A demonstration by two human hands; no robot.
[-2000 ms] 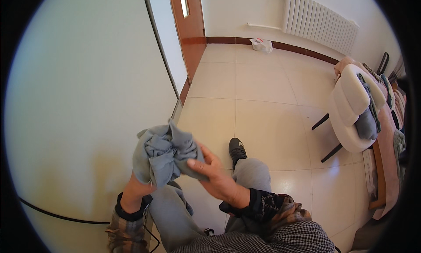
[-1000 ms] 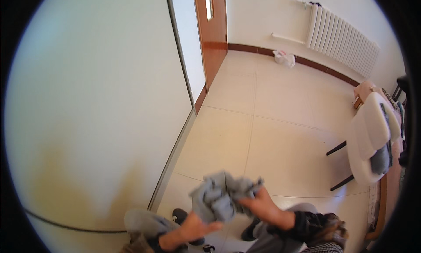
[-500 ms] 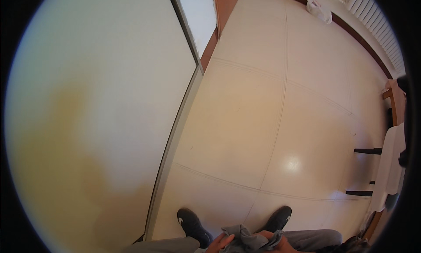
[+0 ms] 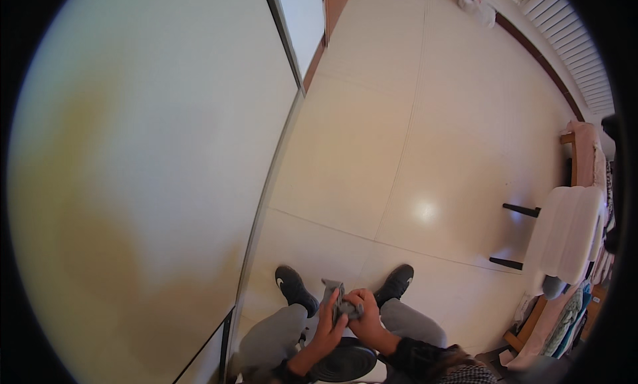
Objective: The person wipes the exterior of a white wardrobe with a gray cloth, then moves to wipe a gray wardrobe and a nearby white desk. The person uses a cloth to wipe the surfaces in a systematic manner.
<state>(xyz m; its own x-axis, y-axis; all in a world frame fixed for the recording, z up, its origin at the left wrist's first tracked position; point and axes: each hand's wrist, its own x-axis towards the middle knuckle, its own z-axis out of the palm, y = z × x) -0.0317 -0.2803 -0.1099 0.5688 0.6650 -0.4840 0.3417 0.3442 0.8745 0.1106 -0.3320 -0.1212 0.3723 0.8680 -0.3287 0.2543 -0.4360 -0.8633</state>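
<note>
In the head view, the left hand (image 4: 327, 335) and right hand (image 4: 369, 323), close together, both grip a crumpled grey fabric cloth (image 4: 331, 291), held between knees in grey trousers (image 4: 274, 337), near a dark round flat object (image 4: 343, 363). Black shoes (image 4: 295, 289) stand on the glossy cream tiled floor (image 4: 359, 151).

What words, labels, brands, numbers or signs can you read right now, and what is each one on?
None can be read in this view.
Left shoe and right shoe: a pale mark on each, no legible lettering.
White bag near the top of the view: any print is too small and blurred to read.
Grey cloth in the left hand and right hand: no lettering visible.
</note>
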